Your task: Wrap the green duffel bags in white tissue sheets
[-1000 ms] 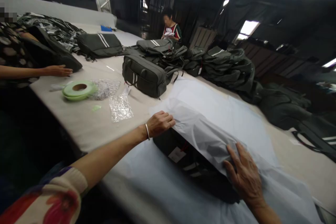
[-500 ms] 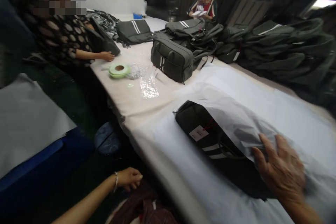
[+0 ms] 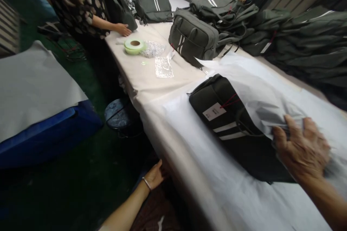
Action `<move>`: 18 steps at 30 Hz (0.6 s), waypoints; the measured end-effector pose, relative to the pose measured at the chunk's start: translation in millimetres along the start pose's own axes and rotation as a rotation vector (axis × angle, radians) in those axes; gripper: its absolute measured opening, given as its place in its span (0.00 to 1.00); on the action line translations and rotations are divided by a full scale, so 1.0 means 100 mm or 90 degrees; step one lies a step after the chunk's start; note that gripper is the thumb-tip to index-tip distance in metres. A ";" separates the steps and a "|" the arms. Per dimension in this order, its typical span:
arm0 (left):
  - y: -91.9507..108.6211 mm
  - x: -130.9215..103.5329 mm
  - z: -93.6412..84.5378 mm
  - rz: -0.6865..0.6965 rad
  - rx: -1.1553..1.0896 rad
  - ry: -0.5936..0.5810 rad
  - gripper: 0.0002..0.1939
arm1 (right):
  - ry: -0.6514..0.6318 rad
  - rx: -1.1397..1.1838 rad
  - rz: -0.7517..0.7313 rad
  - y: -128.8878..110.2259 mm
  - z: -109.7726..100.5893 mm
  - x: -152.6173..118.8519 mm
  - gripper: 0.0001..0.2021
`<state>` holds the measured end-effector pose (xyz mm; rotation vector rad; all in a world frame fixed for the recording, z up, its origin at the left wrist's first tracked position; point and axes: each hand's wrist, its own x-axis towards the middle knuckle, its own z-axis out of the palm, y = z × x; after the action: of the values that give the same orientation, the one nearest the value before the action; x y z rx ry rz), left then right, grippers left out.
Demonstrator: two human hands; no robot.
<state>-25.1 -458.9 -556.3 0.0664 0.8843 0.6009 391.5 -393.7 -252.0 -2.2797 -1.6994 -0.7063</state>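
While the right hand [image 3: 305, 149] lies open and flat on the white sheet [image 3: 262, 92] partly covering the dark bag [image 3: 244, 155] by the table's [image 3: 135, 74] near edge — the left, named left hand [image 3: 155, 177], hovering empty-looking and loosely open beside that edge — light, even palm pressure should hold the sheet without creases.

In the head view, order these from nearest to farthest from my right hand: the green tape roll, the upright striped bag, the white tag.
From your right hand:
1. White tag, on the dark bag under that hand.
2. Upright striped bag, beyond the white sheet.
3. Green tape roll, far left on the table.
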 end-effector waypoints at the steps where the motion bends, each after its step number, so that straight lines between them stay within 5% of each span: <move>1: -0.05 -0.06 0.00 0.000 -0.010 -0.009 0.21 | -0.002 -0.007 -0.003 0.01 0.01 0.00 0.29; 11: -0.07 -0.70 0.23 -0.098 0.233 -0.123 0.22 | 0.019 -0.046 -0.012 0.04 0.04 0.03 0.28; 18: -0.20 -0.78 0.45 -0.090 0.311 -0.140 0.23 | 0.065 -0.037 0.011 0.01 0.08 0.02 0.26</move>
<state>-19.6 -507.4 -478.4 0.4981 0.7963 0.2302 395.1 -388.9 -257.4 -2.2521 -1.6329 -0.8640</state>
